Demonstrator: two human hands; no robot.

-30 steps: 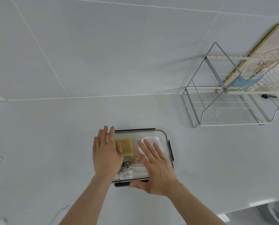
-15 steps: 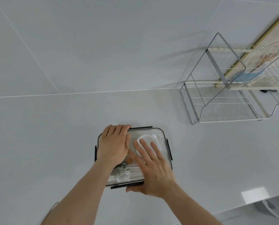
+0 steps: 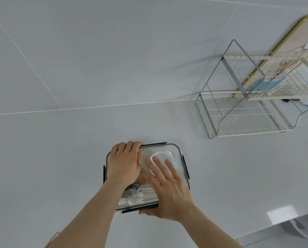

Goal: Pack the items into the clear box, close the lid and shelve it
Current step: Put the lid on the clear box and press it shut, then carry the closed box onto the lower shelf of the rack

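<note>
The clear box (image 3: 179, 159) with black side clips sits on the white counter (image 3: 60, 158), its transparent lid on top. Through the lid I see a white round roll (image 3: 161, 155), a coiled white cable (image 3: 134, 199) and a small brown item (image 3: 142, 180). My left hand (image 3: 125, 162) lies on the lid's far left part, fingers curled over the far edge. My right hand (image 3: 167, 190) lies flat on the lid's near right part, fingers spread, thumb at the near edge clip.
A two-tier wire shelf rack (image 3: 248, 111) stands at the back right against the tiled wall, with a blue cloth (image 3: 264, 85) on its upper tier. A gold-framed board (image 3: 292, 47) leans behind it. The counter's edge runs at the lower right.
My left hand slid toward the box's far edge and curled its fingers over it, covering the yellow sponge. My right hand stayed pressed on the lid.
</note>
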